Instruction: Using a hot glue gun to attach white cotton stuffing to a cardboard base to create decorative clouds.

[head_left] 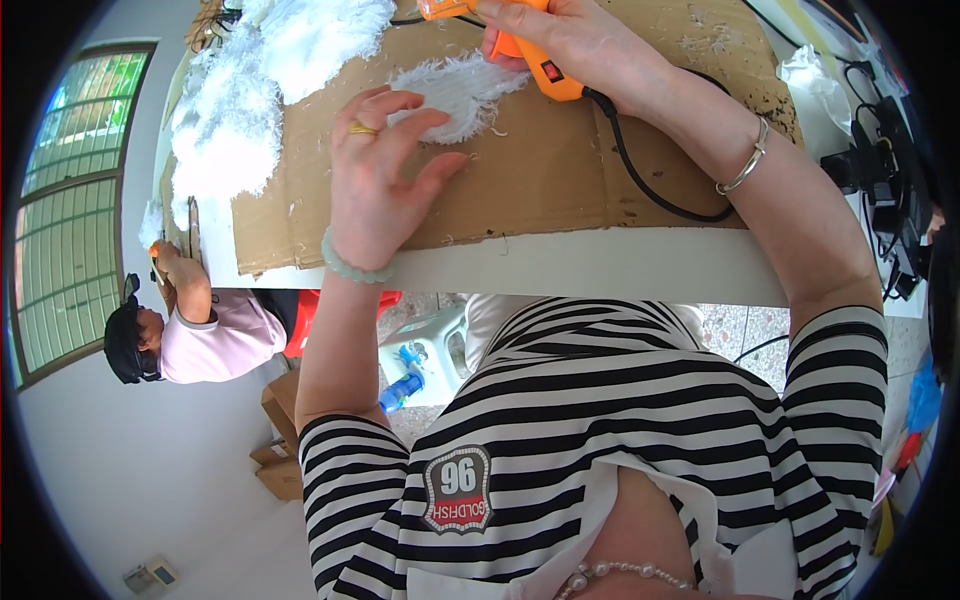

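Note:
My right hand (595,50) is wrapped round the handle of an orange hot glue gun (547,72) at the top of the view; its front end runs out toward the upper edge. A black cord (625,150) loops from the handle's base over the cardboard. Just left of the gun lies a flat, shaggy piece of white fluffy material (460,95) with frayed edges. My left hand (385,165) hovers at its lower left edge, fingers bent and apart, the thumb spread away. Nothing shows between these fingers.
A cardboard sheet (540,190) covers much of the white table (600,262). White fluffy material (230,120) is heaped at the left. Crumpled white paper (812,85) and black plugs and cables (880,165) sit at the right. Another person (220,335) works at the table's left side.

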A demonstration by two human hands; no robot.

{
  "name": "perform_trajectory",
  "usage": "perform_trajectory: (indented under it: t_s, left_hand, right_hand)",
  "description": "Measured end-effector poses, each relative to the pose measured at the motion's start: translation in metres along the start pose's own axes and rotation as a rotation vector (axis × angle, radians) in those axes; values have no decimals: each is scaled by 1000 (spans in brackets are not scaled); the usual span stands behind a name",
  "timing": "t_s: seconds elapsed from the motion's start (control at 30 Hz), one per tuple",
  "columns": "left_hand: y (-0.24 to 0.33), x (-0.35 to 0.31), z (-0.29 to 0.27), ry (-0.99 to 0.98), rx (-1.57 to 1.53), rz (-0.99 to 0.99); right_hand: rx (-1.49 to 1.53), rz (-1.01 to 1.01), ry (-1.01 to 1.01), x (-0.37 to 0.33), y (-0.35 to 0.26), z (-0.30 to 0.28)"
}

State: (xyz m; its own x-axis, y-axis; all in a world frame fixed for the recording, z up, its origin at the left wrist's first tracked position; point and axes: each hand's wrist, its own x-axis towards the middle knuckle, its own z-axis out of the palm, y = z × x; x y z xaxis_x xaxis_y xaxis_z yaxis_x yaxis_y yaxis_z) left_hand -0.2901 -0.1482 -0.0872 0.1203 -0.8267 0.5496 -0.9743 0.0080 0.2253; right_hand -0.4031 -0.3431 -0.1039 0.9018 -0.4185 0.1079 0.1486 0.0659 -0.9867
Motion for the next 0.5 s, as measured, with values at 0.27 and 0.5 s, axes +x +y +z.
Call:
perform_trajectory:
  t_s: [0.27, 0.5]
  left_hand:
    - [-20, 5, 19, 23, 106, -16]
    - [-31, 10, 15, 172, 190, -165]
  right_hand:
    - [12, -1, 4, 3, 4, 0]
    - [39, -15, 0, 3, 4, 0]
